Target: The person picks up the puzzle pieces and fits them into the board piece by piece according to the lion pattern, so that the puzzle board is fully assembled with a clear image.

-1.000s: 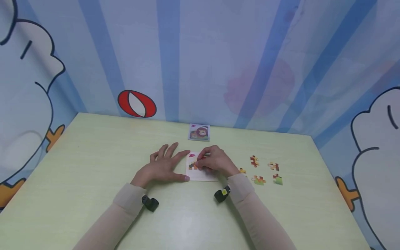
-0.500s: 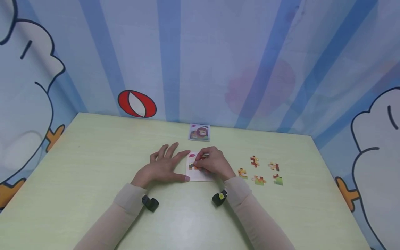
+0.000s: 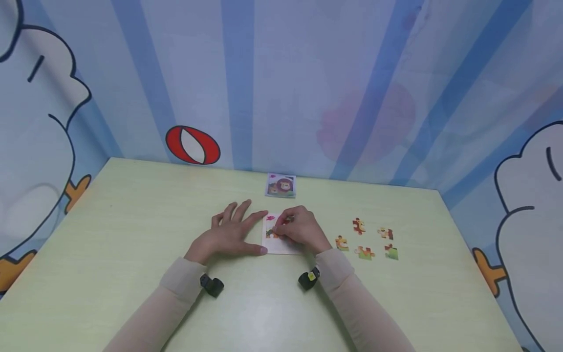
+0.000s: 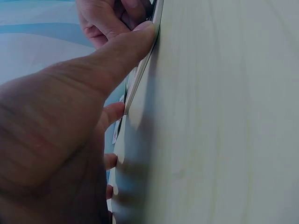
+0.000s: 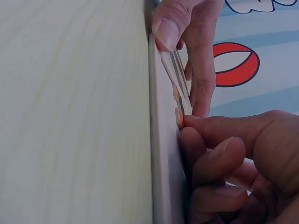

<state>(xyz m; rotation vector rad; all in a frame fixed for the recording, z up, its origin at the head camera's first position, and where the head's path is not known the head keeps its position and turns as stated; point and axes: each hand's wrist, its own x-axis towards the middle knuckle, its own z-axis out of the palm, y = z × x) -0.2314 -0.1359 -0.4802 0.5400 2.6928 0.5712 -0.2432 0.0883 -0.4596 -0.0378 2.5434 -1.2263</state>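
Puzzle board (image 3: 278,247) on table (image 3: 259,308), blue backdrop (image 3: 281,93)

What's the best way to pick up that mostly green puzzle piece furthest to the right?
Pinch the green puzzle piece by two opposite edges, probably straight from above: it lies flat on the table, offering nothing to grasp underneath, and apart from the neighbouring pieces, leaving its edges free.

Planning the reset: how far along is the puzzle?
Done: at least one piece appears laid on the white board. In hand: the right hand holds an orange piece there; the left hand rests at the board's edge. Left: five loose pieces lie on the table, likely still to place.
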